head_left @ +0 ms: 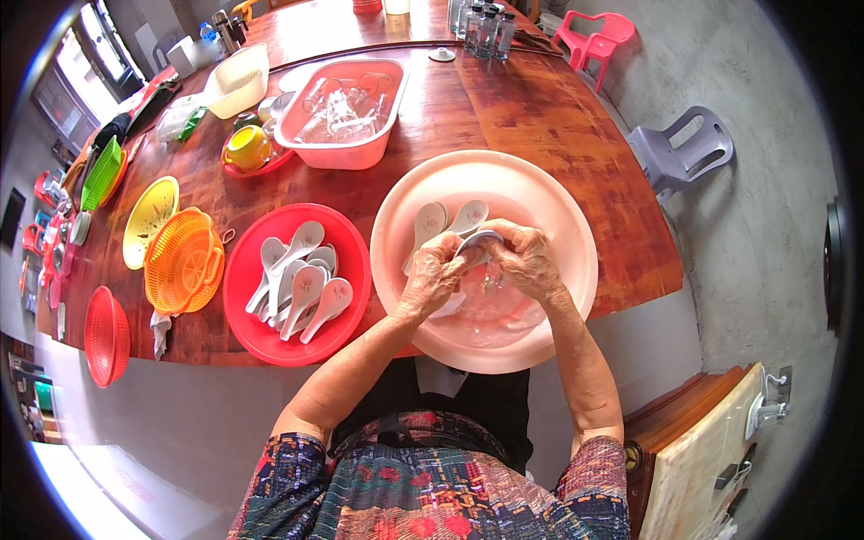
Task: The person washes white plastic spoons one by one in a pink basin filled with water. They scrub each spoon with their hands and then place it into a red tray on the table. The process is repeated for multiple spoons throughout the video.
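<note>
Over a wide pale pink basin (pixel 400 315) with water in it, my left hand (pixel 436 272) and my right hand (pixel 527 259) meet, fingers closed round a white soup spoon (pixel 481 239). Its bowl shows between my fingertips; the rest is mostly covered by them. Two more white spoons lean at the basin's far left side, one of them a patterned spoon (pixel 430 222). A pale shape, perhaps another spoon, lies in the water below my left hand. Left of the basin, a red round tray (pixel 241 301) holds a pile of several white spoons (pixel 306 286).
Behind the basins stands a pink rectangular tub (pixel 346 157) of clear glassware. Orange (pixel 184 261) and yellow (pixel 151 220) colanders sit at the left, with a red basket (pixel 107 337) by the table edge. Glass bottles (pixel 486 34) stand at the back. A grey chair (pixel 681 148) is at the right.
</note>
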`<control>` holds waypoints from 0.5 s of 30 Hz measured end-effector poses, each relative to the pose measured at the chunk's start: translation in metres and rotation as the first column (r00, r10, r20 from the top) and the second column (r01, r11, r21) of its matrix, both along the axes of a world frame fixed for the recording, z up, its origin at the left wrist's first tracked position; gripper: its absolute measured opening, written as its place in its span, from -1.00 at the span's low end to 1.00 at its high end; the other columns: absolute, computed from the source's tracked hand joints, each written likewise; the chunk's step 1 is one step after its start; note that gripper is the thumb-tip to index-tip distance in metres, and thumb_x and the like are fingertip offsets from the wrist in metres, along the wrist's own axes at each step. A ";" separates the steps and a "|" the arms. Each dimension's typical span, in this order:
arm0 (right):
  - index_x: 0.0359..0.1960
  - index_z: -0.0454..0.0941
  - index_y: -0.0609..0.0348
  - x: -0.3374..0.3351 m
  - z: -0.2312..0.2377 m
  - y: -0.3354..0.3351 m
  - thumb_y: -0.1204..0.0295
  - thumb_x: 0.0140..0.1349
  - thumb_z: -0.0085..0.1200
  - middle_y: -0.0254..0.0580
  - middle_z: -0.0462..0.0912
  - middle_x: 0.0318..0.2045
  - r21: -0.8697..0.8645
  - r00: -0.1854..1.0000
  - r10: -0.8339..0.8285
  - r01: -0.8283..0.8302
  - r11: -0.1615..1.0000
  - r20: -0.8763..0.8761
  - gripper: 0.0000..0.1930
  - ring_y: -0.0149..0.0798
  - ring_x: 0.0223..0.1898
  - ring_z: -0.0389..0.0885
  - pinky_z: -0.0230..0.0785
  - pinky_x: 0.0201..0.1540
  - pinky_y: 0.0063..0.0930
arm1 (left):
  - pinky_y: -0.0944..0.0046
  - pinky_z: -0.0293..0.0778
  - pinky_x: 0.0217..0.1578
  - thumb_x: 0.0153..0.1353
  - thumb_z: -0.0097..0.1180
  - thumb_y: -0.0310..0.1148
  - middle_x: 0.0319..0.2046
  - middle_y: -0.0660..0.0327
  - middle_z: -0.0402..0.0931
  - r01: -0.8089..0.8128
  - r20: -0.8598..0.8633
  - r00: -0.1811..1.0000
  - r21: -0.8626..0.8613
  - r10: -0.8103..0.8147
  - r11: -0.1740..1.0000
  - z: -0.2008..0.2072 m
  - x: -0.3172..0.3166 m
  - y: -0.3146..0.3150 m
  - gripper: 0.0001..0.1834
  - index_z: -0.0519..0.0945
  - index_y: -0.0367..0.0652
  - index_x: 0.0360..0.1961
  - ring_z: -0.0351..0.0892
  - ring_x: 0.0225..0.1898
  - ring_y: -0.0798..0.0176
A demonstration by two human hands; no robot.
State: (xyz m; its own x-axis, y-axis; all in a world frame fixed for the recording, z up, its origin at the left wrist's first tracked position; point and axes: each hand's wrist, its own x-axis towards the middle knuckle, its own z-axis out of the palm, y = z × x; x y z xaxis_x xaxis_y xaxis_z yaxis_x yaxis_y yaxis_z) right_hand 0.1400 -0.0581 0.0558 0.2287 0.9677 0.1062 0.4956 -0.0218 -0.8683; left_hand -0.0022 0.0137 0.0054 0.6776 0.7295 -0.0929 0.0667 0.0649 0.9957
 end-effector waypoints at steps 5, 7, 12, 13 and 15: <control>-0.20 0.53 0.23 0.013 -0.008 -0.002 0.73 0.09 -0.12 -0.28 0.55 -0.38 0.219 0.996 -0.052 0.065 0.973 -0.066 -0.72 -0.49 -0.41 0.47 0.37 -0.33 -0.60 | 0.20 0.39 -0.38 0.07 0.07 -0.39 -0.52 0.13 0.49 -0.051 -0.110 0.989 0.351 0.095 0.935 -0.002 0.002 -0.005 -0.84 0.53 -0.16 -0.29 0.48 -0.44 0.14; -0.22 0.55 0.23 0.013 -0.009 -0.004 0.77 0.05 -0.12 -0.23 0.55 -0.32 0.321 0.997 -0.082 0.079 0.944 -0.002 -0.70 -0.40 -0.25 0.51 0.37 -0.19 -0.57 | 0.14 0.39 -0.27 0.04 0.10 -0.38 -0.43 0.12 0.50 -0.046 -0.155 0.978 0.483 0.137 0.875 0.002 0.001 -0.007 -0.79 0.54 -0.12 -0.25 0.47 -0.32 0.05; -0.24 0.57 0.20 0.014 -0.013 -0.004 0.78 -0.12 -0.03 -0.12 0.58 -0.33 0.533 0.986 -0.148 0.088 0.841 0.072 -0.63 -0.22 -0.21 0.55 0.41 -0.17 -0.48 | 0.05 0.33 -0.11 -0.05 0.18 -0.34 -0.16 0.12 0.44 -0.057 -0.195 0.948 0.674 0.253 0.736 0.005 0.000 -0.010 -0.68 0.53 -0.04 -0.19 0.37 -0.10 -0.01; -0.24 0.57 0.22 0.015 -0.012 -0.005 0.79 -0.13 -0.04 -0.11 0.58 -0.32 0.536 0.984 -0.154 0.080 0.840 0.095 -0.63 -0.21 -0.21 0.55 0.41 -0.16 -0.48 | 0.07 0.31 -0.07 -0.07 0.20 -0.36 -0.15 0.12 0.43 -0.123 -0.146 0.943 0.682 0.299 0.721 0.007 0.001 -0.011 -0.64 0.53 -0.05 -0.16 0.35 -0.07 0.00; -0.24 0.57 0.24 0.021 -0.012 -0.006 0.80 -0.14 -0.05 -0.11 0.58 -0.32 0.547 0.979 -0.152 0.053 0.836 0.137 -0.62 -0.20 -0.19 0.54 0.39 -0.13 -0.47 | 0.09 0.27 0.00 -0.12 0.24 -0.40 -0.12 0.11 0.42 -0.258 -0.048 0.915 0.694 0.401 0.672 0.011 0.006 -0.014 -0.55 0.52 -0.08 -0.10 0.30 -0.02 0.00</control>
State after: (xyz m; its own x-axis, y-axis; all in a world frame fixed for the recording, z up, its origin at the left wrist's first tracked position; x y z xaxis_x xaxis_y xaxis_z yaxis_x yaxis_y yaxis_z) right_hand 0.1611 -0.0640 0.0437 0.2546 0.7177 0.6481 0.6553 0.3648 -0.6614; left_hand 0.0038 0.0002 0.0167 0.4029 0.8196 0.4073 0.3532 -0.5498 0.7570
